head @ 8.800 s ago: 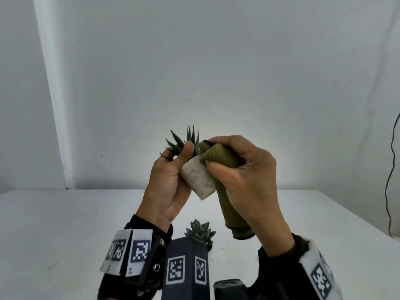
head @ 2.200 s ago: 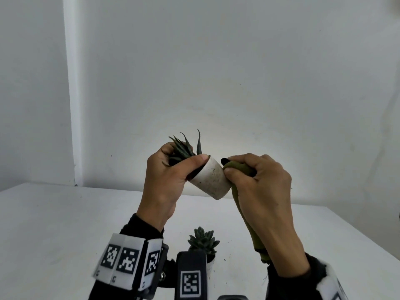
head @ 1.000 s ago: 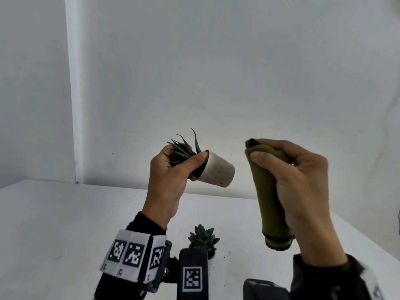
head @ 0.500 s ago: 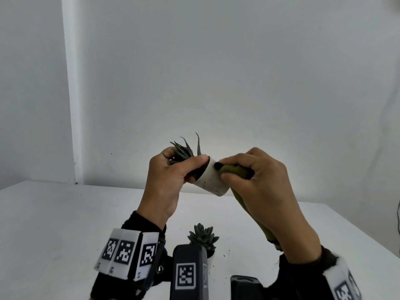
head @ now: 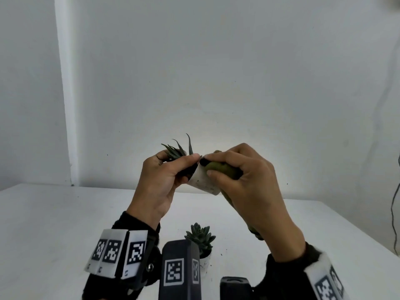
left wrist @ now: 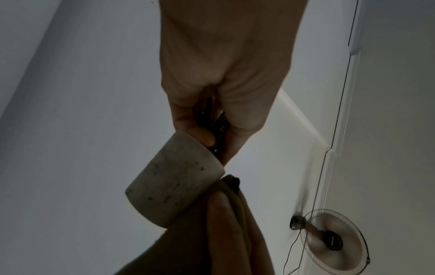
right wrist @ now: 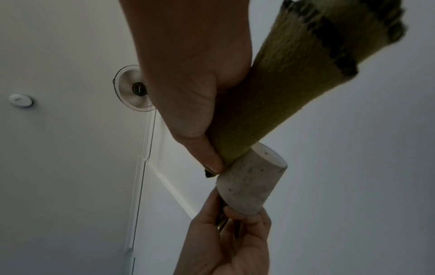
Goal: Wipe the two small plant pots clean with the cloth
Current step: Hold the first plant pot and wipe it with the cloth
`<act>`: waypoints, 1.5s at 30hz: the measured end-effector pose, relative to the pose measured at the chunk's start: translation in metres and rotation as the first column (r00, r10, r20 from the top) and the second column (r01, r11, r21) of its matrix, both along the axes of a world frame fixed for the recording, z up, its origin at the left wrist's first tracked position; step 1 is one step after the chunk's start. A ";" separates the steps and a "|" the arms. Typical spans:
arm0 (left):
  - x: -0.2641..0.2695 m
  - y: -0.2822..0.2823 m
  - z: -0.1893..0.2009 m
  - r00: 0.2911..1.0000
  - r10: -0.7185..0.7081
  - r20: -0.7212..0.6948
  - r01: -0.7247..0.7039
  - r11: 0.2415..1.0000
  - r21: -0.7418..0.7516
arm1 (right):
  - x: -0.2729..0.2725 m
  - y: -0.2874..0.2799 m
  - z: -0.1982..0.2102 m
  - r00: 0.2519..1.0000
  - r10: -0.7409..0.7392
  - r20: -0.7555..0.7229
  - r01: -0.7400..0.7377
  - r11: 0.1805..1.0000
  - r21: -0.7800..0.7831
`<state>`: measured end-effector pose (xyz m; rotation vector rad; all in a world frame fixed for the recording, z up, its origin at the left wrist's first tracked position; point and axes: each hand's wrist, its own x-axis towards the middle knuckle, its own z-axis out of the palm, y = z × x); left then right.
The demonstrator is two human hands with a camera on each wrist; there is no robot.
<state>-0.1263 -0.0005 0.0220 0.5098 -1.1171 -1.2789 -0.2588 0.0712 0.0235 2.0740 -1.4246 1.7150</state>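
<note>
Head view: left hand (head: 161,180) raised at chest height, fingers and thumb curled round the rim end of the speckled pot (head: 203,182), spiky plant (head: 177,149) pointing toward 10 o'clock, base tipped toward 4 o'clock. Right hand (head: 244,182) closed round the rolled olive cloth (head: 223,167), pressing its tip against the pot's upper wall at 1 o'clock. A second ago held well apart from the pot; now back in contact, nearer the rim than half a second ago. Probably a fresh stroke on the same pot, so wiping of this first one not yet finished. Second pot (head: 204,259) with its rosette succulent (head: 200,234) standing on the white table (head: 43,224) at 6 o'clock, likely still to be wiped.

Left wrist view: dim. Pot wall (left wrist: 174,178) matte, grainy, pale grey with dark flecks, a tapered cylinder with a flat base. Fingers (left wrist: 197,134) hooked over the rim among dark leaves. Cloth edge (left wrist: 231,188) touching the wall at 4 o'clock, under a fingertip of the other hand. Wall fan (left wrist: 334,241) at 5 o'clock.

Right wrist view: cloth (right wrist: 282,89) a soft, nappy roll widening toward 1 o'clock, with a dark band near its frayed end. Thumb (right wrist: 207,156) pinching the narrow end against the pot (right wrist: 249,184). Left hand (right wrist: 226,241) gripping the rim from 6 o'clock.
</note>
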 end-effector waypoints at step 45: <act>-0.006 0.007 0.001 0.998 -0.046 -0.035 0.045 0.999 -0.031 | -0.014 0.008 0.008 0.966 -0.083 0.246 0.086 0.996 -0.001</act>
